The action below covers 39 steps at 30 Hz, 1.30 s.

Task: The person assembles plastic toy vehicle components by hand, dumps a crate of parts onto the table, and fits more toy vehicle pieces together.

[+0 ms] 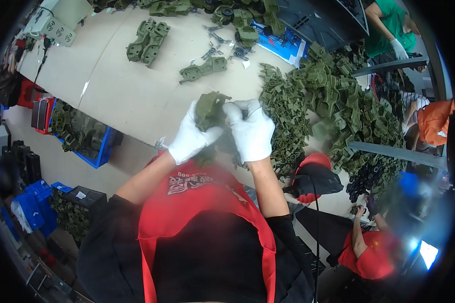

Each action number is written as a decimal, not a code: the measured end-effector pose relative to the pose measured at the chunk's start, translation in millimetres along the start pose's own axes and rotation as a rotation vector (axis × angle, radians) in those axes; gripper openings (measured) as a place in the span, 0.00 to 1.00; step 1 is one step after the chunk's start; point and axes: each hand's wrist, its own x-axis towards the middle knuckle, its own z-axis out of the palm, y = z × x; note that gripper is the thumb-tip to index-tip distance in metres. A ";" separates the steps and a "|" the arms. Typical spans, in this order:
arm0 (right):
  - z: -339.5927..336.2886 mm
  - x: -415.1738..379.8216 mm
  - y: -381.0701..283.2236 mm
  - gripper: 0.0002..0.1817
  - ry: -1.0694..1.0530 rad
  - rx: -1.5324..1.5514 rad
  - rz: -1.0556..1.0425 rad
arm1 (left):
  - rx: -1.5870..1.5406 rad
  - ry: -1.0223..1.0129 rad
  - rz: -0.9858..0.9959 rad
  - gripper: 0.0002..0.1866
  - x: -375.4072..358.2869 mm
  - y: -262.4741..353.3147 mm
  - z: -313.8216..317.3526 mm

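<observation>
In front of my red apron, my left hand [194,135], in a white glove, is closed around an olive-green plastic toy vehicle part [211,107]. Beside its right edge is my right hand [251,130], also gloved in white, with fingers curled into a pinch. Whatever lies between those fingertips is hidden. On the table beyond lie a single green vehicle body [203,69] and a pair of bodies [147,41] side by side. Small dark parts [212,50] are scattered near them.
A large heap of small green parts [285,108] and bigger green shells [333,86] covers the table's right side. More vehicles [232,15] stand at the far edge. Left below the table is a blue crate [103,146] of parts. Co-workers [369,252] sit at the right.
</observation>
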 end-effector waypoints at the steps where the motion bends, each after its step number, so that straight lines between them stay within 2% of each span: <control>1: 2.4 -4.3 0.6 0.14 -0.002 -0.001 -0.004 | -0.002 0.003 0.003 0.32 -0.2 0.0 3.0; 3: 6.7 -11.2 2.7 0.12 0.202 -0.200 -0.428 | 0.063 0.071 0.033 0.31 0.4 -0.2 9.6; 4: 6.0 -11.4 2.0 0.12 0.200 -0.200 -0.428 | 0.096 0.103 0.045 0.31 0.1 -0.5 10.8; 6: 2.3 -11.0 0.6 0.10 0.169 -0.089 -0.250 | 0.059 0.085 0.065 0.32 -1.6 0.9 11.2; 7: 5.0 -5.2 8.7 0.09 0.109 0.110 -0.081 | -0.002 0.052 0.016 0.32 -3.7 6.0 13.7; 8: 3.8 -5.5 8.8 0.09 0.109 0.109 -0.080 | -0.063 0.021 -0.029 0.32 -4.7 8.9 15.0; 10: 2.7 -6.7 7.7 0.08 0.134 -0.058 -0.177 | -0.094 0.007 -0.001 0.33 -3.2 1.1 12.7; 11: 4.5 -7.8 9.0 0.08 0.202 -0.080 -0.309 | -0.030 0.012 -0.005 0.32 -1.9 0.3 11.8; 14: 5.0 -8.9 8.6 0.08 0.213 -0.129 -0.361 | 0.037 0.037 0.001 0.31 -3.8 -2.0 16.5; 15: 5.2 -6.5 9.6 0.08 0.214 -0.127 -0.354 | 0.038 0.062 0.018 0.31 -5.4 -2.6 18.1; 17: 3.5 1.8 12.2 0.06 0.073 0.138 -0.073 | 0.035 0.057 0.013 0.31 -7.5 2.8 18.6; 18: 4.9 0.6 13.0 0.06 0.072 0.137 -0.069 | 0.029 0.055 0.010 0.31 -8.1 4.1 19.5; 20: 14.7 -5.1 12.6 0.06 0.225 -0.106 -0.299 | 0.091 0.079 0.024 0.31 -2.5 0.4 20.2; 21: 17.8 -5.3 14.0 0.06 0.256 -0.157 -0.320 | 0.147 0.106 0.047 0.31 0.2 -2.0 21.0; 25: 19.5 -7.1 8.2 0.06 0.304 -0.159 -0.361 | 0.213 0.103 0.100 0.27 -0.4 -3.4 19.6; 27: 13.7 -2.0 6.4 0.06 0.214 -0.025 -0.155 | 0.137 0.041 0.023 0.28 -3.2 5.0 16.3; 28: 13.8 2.2 14.7 0.07 0.173 0.063 -0.126 | 0.140 0.037 0.019 0.28 -1.5 4.4 13.9; 30: 21.6 3.6 18.4 0.08 0.263 -0.039 -0.304 | 0.055 0.041 -0.005 0.30 3.2 0.8 10.5; 31: 17.1 9.3 15.7 0.08 0.267 -0.041 -0.303 | -0.034 0.014 -0.008 0.33 5.3 -0.3 5.1; 33: -0.6 22.4 11.0 0.15 -0.349 0.562 0.257 | -0.151 -0.047 -0.027 0.36 14.4 -1.3 -10.3; 34: -6.7 42.5 35.2 0.20 -0.512 0.715 0.222 | -0.233 -0.093 -0.030 0.36 19.6 -1.6 -20.6; 35: -2.6 59.8 53.3 0.21 -0.376 0.612 0.252 | -0.258 -0.008 -0.039 0.33 20.6 -17.9 -35.1; 36: 4.2 75.0 73.9 0.23 -0.241 0.506 0.277 | -0.253 -0.047 -0.129 0.29 21.5 -13.6 -47.7; 38: 37.6 98.1 148.9 0.29 -0.248 -0.174 0.145 | -0.378 0.083 -0.205 0.28 20.3 -9.8 -54.2; 39: 53.9 91.1 153.6 0.31 -0.274 -0.292 0.197 | -0.466 0.091 -0.300 0.29 18.3 -13.8 -58.8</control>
